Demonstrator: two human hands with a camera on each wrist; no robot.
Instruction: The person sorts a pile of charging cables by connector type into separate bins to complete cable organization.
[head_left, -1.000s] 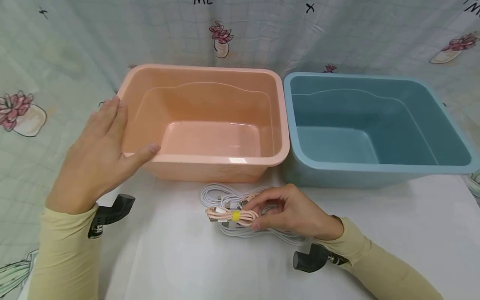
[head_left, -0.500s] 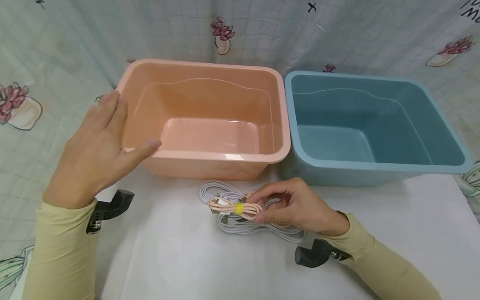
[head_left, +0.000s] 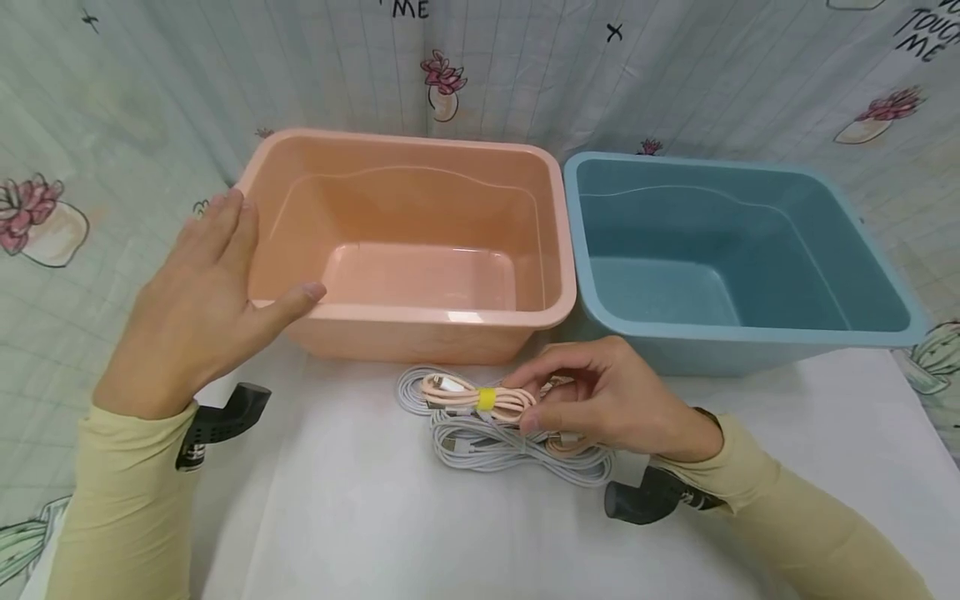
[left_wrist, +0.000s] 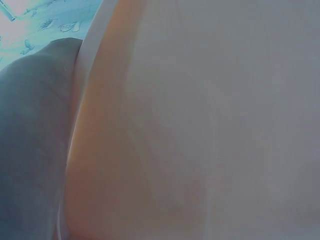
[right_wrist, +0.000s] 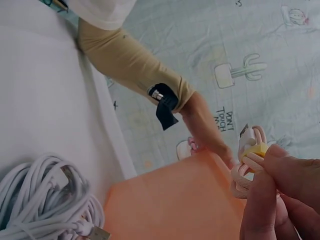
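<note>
The peach cable (head_left: 465, 396) is pointing out leftward from the fingertips of the right hand (head_left: 607, 404), its long axis running nearly parallel to the near wall of the peach bin (head_left: 412, 340), which is standing just beyond it and to the left; the blue bin (head_left: 720, 354) is standing beyond the hand, toward the right. The right hand is plainly the nearer one: thumb and fingers are closing in a narrow pinch on the cable's right end, holding it above the white cables (head_left: 487, 454), and the right wrist view is showing it apart from them. The left hand (head_left: 198, 308) is resting on the peach bin's left end, fingers straight, thumb reaching over the front rim, pinching nothing. The held cable is forming a slim oblong of matte strands, with a yellow tie (head_left: 487, 399) cinching its middle; the white ones are sprawling in loose, smooth loops on white cloth (head_left: 375, 517). Both bins are showing rounded corners and rolled rims, the peach plastic catching a glossy highlight.
</note>
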